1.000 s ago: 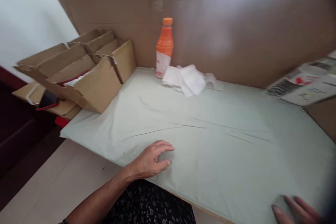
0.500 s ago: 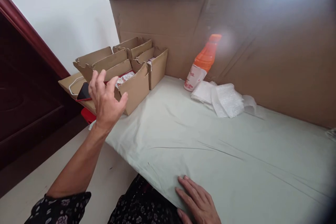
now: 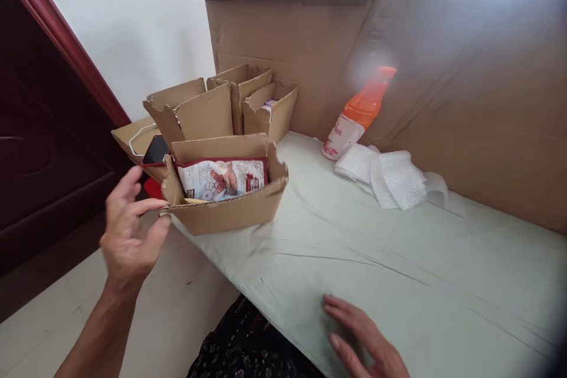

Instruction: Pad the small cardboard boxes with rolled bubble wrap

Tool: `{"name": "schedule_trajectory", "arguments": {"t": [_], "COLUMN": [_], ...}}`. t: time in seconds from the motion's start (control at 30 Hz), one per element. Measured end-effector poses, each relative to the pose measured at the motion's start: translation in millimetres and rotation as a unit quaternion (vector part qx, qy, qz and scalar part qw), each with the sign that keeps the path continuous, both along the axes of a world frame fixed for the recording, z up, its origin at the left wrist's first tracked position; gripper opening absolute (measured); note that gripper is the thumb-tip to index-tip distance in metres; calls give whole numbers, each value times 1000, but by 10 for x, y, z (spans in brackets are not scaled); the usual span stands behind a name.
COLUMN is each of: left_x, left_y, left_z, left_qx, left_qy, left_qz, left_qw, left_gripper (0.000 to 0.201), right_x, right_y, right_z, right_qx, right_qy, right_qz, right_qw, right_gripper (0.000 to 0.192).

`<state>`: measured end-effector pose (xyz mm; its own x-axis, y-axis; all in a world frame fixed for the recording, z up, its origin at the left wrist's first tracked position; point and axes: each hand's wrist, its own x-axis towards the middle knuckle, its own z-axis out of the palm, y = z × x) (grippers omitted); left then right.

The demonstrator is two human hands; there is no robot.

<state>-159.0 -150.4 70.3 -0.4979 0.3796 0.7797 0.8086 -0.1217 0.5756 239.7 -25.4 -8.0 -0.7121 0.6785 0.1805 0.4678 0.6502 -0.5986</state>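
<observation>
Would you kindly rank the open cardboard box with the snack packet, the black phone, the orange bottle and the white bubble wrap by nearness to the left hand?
1. Open cardboard box, fingertips of left hand at its corner.
2. Black phone, just above the hand.
3. Orange bottle, far right, against the cardboard wall.
4. White bubble wrap, slightly farther right.

A packet [image 3: 221, 179] lies in the box [image 3: 230, 212], left of the bottle [image 3: 358, 113].
</observation>
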Motion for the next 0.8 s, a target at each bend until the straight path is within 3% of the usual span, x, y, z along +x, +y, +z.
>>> {"name": "schedule_trajectory", "arguments": {"t": [0.1, 0.2, 0.33, 0.43, 0.57, 0.7, 0.8], "left_x": [-58, -93, -41, 87, 366, 699, 900], "left_y": [-232, -208, -19, 74, 132, 260, 382], "left_z": [-378, -685, -755, -704, -747, -817, -843], "left_qx": [57, 3, -76, -91, -115, -191, -201], "left_qy": [-116, -256, -369, -369, -390, -422, -406], "left_qz": [-39, -92, -146, -136, -129, -180, -218], "left_qw": [991, 962, 915, 915, 904, 868, 864], "left_gripper": [74, 94, 88, 85, 91, 93, 86], "right_x": [-239, -702, -1321, -1487, -1243, -755, -384], "right_y": [270, 452, 458, 376, 318, 312, 278], "right_z": [213, 320, 253, 155, 61, 66, 105], "right_qx": [-52, -67, -51, -2, 69, 106, 113], "right_qy": [-3, 24, 79, 116, 137, 115, 103], "right_qz": [-49, -21, 52, 66, 13, -79, -123], "right_qw": [997, 997, 994, 991, 988, 985, 981], "right_gripper": [43, 59, 78, 81, 72, 67, 63]}}
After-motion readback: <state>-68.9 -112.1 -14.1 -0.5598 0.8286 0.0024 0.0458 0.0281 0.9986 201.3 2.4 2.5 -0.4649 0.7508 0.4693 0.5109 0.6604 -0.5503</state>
